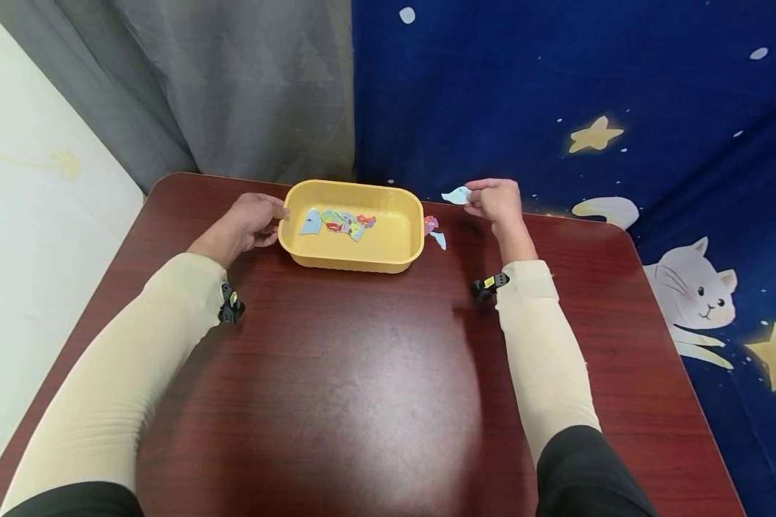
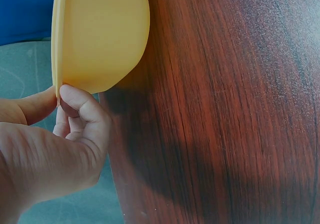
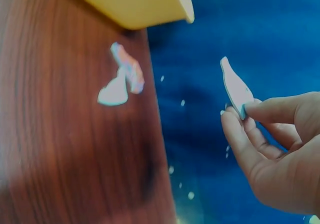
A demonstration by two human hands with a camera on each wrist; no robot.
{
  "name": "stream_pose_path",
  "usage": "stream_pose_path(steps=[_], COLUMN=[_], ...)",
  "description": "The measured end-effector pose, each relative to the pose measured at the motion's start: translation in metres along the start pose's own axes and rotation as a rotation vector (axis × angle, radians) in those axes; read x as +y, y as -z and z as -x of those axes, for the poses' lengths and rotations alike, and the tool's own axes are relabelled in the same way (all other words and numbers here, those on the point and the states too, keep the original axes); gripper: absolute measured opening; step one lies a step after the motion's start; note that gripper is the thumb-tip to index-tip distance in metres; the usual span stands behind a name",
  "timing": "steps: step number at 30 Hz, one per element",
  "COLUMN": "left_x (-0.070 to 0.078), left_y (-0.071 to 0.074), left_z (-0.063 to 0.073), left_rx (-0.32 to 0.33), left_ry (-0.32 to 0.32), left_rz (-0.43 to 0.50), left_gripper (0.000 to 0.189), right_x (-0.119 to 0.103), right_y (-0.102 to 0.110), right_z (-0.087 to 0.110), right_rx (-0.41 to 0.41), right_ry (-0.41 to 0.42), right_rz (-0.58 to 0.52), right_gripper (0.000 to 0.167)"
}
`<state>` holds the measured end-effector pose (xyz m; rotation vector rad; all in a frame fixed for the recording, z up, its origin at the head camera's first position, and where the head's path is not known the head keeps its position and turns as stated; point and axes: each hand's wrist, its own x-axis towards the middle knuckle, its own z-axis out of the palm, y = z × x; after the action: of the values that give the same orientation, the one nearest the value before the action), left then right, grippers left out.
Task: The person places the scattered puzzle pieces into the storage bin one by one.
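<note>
My left hand (image 1: pixel 252 219) pinches the left rim of a yellow plastic basin (image 1: pixel 388 262); the left wrist view shows thumb and fingers on either side of that rim. Inside the basin lie several flat, irregular pieces, among them a light blue piece (image 1: pixel 311 222) and a cluster of multicoloured pieces (image 1: pixel 344 222). Between thumb and fingers, my right hand (image 1: pixel 496 202) holds a flat light blue piece (image 3: pixel 237 90), raised near the table's far edge. Right of the basin, a pink-red piece (image 1: pixel 431 224) and another light blue piece (image 1: pixel 439 239) lie on the table, touching or overlapping.
The dark red-brown wooden table (image 1: pixel 336 373) has rounded far corners. Directly behind it hang a grey curtain (image 1: pixel 252 86) and a blue curtain (image 1: pixel 491 86) printed with stars and a cat. A white wall surface (image 1: pixel 32 215) stands at the left.
</note>
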<state>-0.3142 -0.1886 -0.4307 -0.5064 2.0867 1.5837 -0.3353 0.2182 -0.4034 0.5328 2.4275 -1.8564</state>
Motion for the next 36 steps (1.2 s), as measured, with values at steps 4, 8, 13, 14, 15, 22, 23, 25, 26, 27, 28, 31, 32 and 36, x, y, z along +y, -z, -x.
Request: stream_pose_path(steps=[4, 8, 13, 14, 15, 22, 23, 25, 26, 27, 28, 31, 32, 36], left_x=[-0.001, -0.001, -0.001, -0.002, -0.002, -0.003, -0.003, -0.003, -0.003, -0.003, -0.003, -0.002, -0.002, -0.001], left_y=[0.0, 0.0, 0.0, 0.0, 0.0, 0.001, 0.0, 0.0, 0.0, 0.0, 0.0, 0.0, 0.0, 0.0], left_z=[0.0, 0.001, 0.002, 0.001, 0.001, 0.001, 0.001, 0.002, 0.002, 0.002, 0.002, 0.002, 0.002, 0.002], left_rx=[-0.001, -0.001, 0.0, 0.001, 0.003, 0.002, 0.002, 0.001, 0.002, 0.003, 0.004, 0.005, 0.004, -0.003], left_ry=[-0.003, -0.006, -0.002, -0.002, -0.002, -0.011, -0.011, -0.012, -0.011, -0.012, -0.012, -0.012, -0.011, -0.01], left_rz=[0.005, 0.008, 0.008, 0.008, 0.008, 0.007, 0.005, 0.002, 0.001, -0.002, -0.003, -0.005, -0.004, -0.001], left_gripper=[0.033, 0.033, 0.032, 0.032, 0.032, 0.032, 0.032, 0.032, 0.032, 0.033, 0.032, 0.033, 0.033, 0.035], right_x=[-0.008, -0.013, -0.016, -0.016, -0.017, -0.02, -0.02, -0.021, -0.021, -0.021, -0.021, -0.022, -0.022, -0.021], right_y=[-0.01, -0.022, -0.037, -0.04, -0.044, -0.063, -0.066, -0.071, -0.074, -0.076, -0.079, -0.088, -0.091, -0.101], right_z=[0.003, 0.006, 0.008, 0.008, 0.008, 0.013, 0.014, 0.015, 0.016, 0.016, 0.016, 0.016, 0.015, 0.013], right_rx=[-0.027, -0.054, -0.089, -0.099, -0.104, -0.145, -0.141, -0.131, -0.125, -0.12, -0.115, -0.11, -0.112, -0.131], right_ry=[0.008, 0.012, 0.012, 0.015, 0.019, 0.031, 0.035, 0.042, 0.041, 0.036, 0.027, 0.004, -0.002, -0.013], right_rz=[0.019, 0.052, 0.057, 0.056, 0.05, 0.191, 0.224, 0.276, 0.305, 0.328, 0.348, 0.404, 0.426, 0.493], right_gripper=[0.028, 0.028, 0.026, 0.025, 0.024, 0.022, 0.022, 0.02, 0.019, 0.018, 0.018, 0.017, 0.018, 0.021])
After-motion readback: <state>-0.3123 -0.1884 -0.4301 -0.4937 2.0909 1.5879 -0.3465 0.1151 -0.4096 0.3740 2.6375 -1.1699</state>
